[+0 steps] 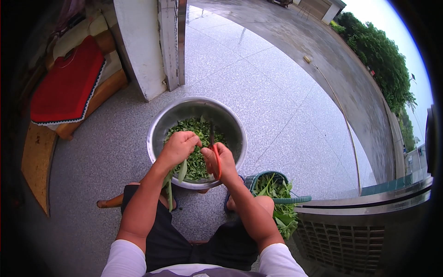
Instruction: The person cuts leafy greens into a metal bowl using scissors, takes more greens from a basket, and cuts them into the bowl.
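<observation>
A wide steel basin [238,155] stands on the floor before me, its bottom covered with chopped green leaves [195,166]. Over it, my left hand [180,145] grips leafy green stems [169,188], whose long leaves trail down past the near rim towards my leg. My right hand [223,159] holds scissors with orange handles [217,161]. Their dark blades [212,133] point away from me above the chopped leaves. The two hands are close together, with the fingertips nearly meeting. Whether the blades are parted, I cannot tell.
By my right knee stands a green plastic basket [266,175] of uncut leafy stems. A metal door with a grille [342,239] is at the right. Ahead on the left rises a door frame [171,45]; a wooden seat with a red cloth [69,83] lies beyond. A long pole [341,107] rests at the right.
</observation>
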A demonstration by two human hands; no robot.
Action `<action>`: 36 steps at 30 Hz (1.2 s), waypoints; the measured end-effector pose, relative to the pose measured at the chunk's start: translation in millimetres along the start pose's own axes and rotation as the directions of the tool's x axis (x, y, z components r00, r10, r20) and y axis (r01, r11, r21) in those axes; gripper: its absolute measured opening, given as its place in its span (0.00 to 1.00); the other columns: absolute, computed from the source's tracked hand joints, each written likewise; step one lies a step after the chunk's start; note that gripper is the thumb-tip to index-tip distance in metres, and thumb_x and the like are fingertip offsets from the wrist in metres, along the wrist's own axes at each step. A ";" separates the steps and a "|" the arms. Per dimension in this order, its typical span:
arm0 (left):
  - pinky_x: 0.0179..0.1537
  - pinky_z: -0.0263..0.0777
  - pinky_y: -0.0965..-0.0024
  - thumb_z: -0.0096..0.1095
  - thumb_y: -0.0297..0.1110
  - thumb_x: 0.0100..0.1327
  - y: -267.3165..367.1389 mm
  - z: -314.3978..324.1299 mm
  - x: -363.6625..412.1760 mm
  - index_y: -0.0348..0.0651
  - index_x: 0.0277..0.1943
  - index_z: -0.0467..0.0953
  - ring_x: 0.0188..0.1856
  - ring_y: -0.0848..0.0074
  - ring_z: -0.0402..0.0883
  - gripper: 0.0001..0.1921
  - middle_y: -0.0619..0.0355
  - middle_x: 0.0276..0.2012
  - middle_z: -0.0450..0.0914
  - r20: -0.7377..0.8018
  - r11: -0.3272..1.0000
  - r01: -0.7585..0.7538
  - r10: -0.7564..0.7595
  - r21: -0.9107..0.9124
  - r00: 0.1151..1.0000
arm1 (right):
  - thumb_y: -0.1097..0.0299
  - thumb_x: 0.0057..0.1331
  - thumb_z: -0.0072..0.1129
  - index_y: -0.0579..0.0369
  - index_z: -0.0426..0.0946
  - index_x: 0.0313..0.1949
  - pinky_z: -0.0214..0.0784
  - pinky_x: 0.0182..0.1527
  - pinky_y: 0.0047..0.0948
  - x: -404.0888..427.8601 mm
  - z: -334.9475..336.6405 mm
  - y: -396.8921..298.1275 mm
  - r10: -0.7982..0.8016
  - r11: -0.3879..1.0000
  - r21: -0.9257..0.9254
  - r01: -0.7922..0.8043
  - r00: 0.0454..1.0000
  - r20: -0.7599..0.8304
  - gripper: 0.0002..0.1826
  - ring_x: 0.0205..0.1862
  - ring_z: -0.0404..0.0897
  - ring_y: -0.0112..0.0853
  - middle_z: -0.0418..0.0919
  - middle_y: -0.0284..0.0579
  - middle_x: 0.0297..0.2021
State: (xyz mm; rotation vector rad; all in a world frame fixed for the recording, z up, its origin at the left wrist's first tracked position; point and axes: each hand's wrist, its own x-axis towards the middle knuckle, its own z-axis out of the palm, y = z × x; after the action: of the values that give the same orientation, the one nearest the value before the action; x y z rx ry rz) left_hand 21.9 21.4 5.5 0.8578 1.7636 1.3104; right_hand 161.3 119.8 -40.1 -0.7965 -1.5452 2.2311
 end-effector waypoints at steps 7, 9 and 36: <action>0.19 0.57 0.79 0.49 0.36 0.71 6.7 -0.6 -6.8 0.38 0.33 0.75 0.17 0.86 0.62 0.13 0.68 0.18 0.66 0.252 0.990 0.089 -0.059 -0.108 0.966 | 0.72 0.62 0.65 0.58 0.66 0.39 0.68 0.30 0.21 5.4 -2.3 -8.4 -0.249 0.950 0.178 0.255 0.967 -0.055 0.14 0.29 0.75 0.22 0.77 0.40 0.31; 0.19 0.58 0.79 0.50 0.36 0.71 6.7 -1.7 -7.9 0.38 0.33 0.74 0.17 0.85 0.63 0.13 0.68 0.18 0.66 0.339 0.967 0.162 -0.088 -0.198 0.937 | 0.75 0.61 0.64 0.58 0.66 0.41 0.68 0.33 0.22 5.6 -1.1 -10.0 -0.257 0.936 0.241 0.255 0.966 -0.020 0.15 0.31 0.75 0.23 0.77 0.41 0.32; 0.33 0.70 0.63 0.52 0.35 0.67 -0.3 -4.2 -3.4 0.34 0.33 0.78 0.29 0.60 0.80 0.13 0.46 0.25 0.79 -0.281 0.919 -0.159 0.269 0.360 0.921 | 0.51 0.69 0.55 0.55 0.66 0.39 0.64 0.27 0.17 0.3 5.3 3.4 -0.019 0.999 -0.048 0.026 0.991 0.133 0.19 0.24 0.70 0.19 0.75 0.37 0.28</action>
State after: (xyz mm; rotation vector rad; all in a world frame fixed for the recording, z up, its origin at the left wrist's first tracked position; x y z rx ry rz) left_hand 19.8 16.5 6.6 1.0983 2.2491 1.3791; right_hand 158.1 114.8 -42.0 -0.6528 -1.6675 2.2784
